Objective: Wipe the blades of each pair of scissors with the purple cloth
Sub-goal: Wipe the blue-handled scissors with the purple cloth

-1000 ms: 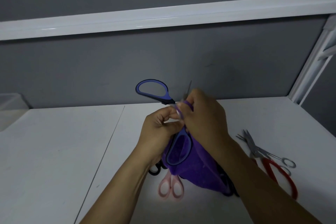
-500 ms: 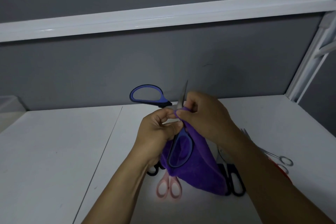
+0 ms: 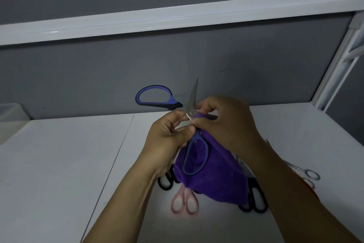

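Blue scissors [image 3: 192,102] open, held above counter [image 3: 59,164]. Left hand [image 3: 167,140] grips them at the pivot. Right hand [image 3: 228,124] pinches purple cloth [image 3: 216,179] round one blade. Judgement: steel stiff, edges sharp, cloth limp; hold by handles.

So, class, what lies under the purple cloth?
Pink scissor handles, left black handles and right black handles poke out beneath the purple cloth. Their blades are covered; anything else there cannot be seen.
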